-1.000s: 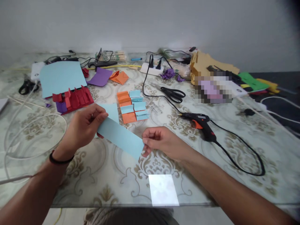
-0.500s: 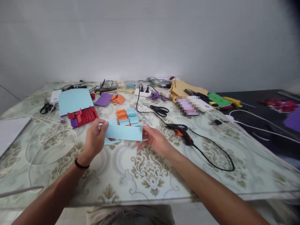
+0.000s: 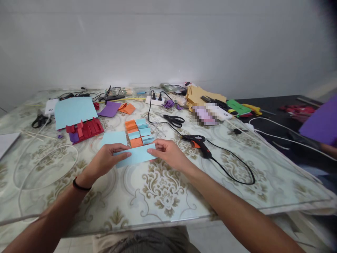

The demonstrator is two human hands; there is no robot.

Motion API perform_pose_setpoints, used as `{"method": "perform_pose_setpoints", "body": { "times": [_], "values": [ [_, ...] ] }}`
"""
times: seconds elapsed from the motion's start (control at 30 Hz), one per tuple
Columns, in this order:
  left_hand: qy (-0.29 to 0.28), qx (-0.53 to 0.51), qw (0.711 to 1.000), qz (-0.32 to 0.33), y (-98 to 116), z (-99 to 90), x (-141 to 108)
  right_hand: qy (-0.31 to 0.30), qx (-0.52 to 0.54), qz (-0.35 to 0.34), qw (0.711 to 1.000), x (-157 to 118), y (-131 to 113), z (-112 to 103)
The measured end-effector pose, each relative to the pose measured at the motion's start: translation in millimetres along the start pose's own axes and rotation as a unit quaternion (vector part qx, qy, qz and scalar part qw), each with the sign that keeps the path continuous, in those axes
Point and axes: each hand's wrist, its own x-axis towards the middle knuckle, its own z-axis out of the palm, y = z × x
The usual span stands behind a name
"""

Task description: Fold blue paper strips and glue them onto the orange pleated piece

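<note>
A light blue paper strip [image 3: 137, 155] is stretched between my two hands, just above the patterned tablecloth. My left hand [image 3: 109, 157] pinches its left end, thumb on top. At the other end, my right hand [image 3: 166, 151] grips it between thumb and fingers. Behind the strip lie orange and blue folded paper pieces [image 3: 139, 131] in rows. A light blue sheet [image 3: 114, 137] rests beside them, partly hidden by my left hand. To the right, a black glue gun [image 3: 198, 142] with an orange trigger lies on its side.
Black-handled scissors [image 3: 175, 120] lie behind the glue gun, whose cord loops to the right. Red folded paper [image 3: 85, 130] and a large blue sheet [image 3: 76, 111] are at the left. A power strip [image 3: 155, 101] sits at the back. Another person's arm [image 3: 328, 149] shows at far right.
My right hand has closed on the strip's right end, and the strip has come lower and tilted. The view has shifted slightly. A purple sheet at far right has moved up.
</note>
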Motion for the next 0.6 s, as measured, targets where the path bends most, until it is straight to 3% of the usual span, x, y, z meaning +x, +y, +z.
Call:
{"method": "perform_pose_setpoints", "body": {
  "times": [0.27,0.47,0.6],
  "values": [
    [-0.007,0.042,0.999,0.012,10,4.9,-7,-0.026,-0.078,-0.019,0.996,-5,-1,0],
    [-0.054,0.055,0.995,0.062,24,19.5,-21,-0.034,-0.144,-0.111,0.983,-17,-5,19],
    [-0.032,0.068,0.992,0.103,27,29.4,-31,-0.022,-0.185,-0.146,0.972,-24,-5,28]
  ]
}}
